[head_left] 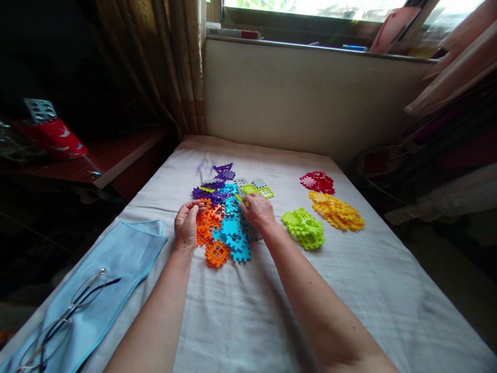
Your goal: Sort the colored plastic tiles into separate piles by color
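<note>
A mixed heap of flat plastic interlocking tiles [227, 217] in purple, orange, blue, grey and green lies on a white sheet [272, 305]. My left hand [187, 224] rests curled at the heap's left edge, fingertips on the orange tiles [207, 223]. My right hand [257, 211] lies on the heap's right side, its fingers pinched on a lime green tile [239, 198]. To the right lie sorted piles: lime green [305, 228], yellow-orange [337, 211] and red [317, 182].
A light blue cloth [112, 269] with a pair of glasses [66, 316] on it lies at the front left. A dark wooden shelf [101, 160] holding a red object stands at the left. A wall and window sill [310, 49] rise behind the sheet.
</note>
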Demonstrator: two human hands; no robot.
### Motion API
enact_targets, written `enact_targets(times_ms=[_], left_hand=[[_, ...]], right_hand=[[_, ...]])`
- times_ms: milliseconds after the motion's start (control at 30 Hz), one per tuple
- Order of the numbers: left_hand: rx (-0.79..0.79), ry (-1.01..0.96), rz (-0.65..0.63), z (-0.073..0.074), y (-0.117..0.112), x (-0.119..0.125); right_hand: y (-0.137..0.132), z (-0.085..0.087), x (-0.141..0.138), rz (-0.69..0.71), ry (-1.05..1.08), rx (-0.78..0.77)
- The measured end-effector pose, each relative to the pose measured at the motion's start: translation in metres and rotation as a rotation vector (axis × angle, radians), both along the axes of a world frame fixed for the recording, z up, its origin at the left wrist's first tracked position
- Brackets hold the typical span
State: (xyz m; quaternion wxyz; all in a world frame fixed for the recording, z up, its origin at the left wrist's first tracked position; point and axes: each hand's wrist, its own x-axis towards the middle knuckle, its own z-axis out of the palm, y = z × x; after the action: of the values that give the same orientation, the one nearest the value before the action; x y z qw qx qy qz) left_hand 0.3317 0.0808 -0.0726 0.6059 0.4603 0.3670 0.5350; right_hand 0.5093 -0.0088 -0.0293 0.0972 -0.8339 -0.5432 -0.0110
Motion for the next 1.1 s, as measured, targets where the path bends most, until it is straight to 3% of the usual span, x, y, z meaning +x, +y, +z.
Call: enact_targets(times_ms=[133, 300, 500, 633, 833, 1100], left_hand=[[-0.015, -0.015, 0.004, 0.001, -0.001, 0.000], [-0.012, -0.012, 0.014, 0.002, -0.001, 0.001], [0.010, 0.005, 0.009, 0.002, -0.001, 0.001], [-0.017, -0.004, 0.022, 0.004, -0.002, 0.002], [-0.047, -0.023, 0.031, 0.007, -0.003, 0.003], [-0.048, -0.023, 0.030, 0.008, -0.004, 0.003]], right_hand=[[-0.025, 0.001, -0.001, 0.007, 0.054, 0.195], [-0.069, 0.003, 0.011, -0.123, 0.275, 0.466], [-0.118, 0.010, 0.071, -0.390, 0.408, 0.698], [-0.137, 0.002, 0.110, -0.529, 0.537, 0.882], [-0.140, -0.021, 0.116, -0.629, 0.830, 0.837], [-0.146, -0.031, 0.123, -0.642, 0.623, 0.637]])
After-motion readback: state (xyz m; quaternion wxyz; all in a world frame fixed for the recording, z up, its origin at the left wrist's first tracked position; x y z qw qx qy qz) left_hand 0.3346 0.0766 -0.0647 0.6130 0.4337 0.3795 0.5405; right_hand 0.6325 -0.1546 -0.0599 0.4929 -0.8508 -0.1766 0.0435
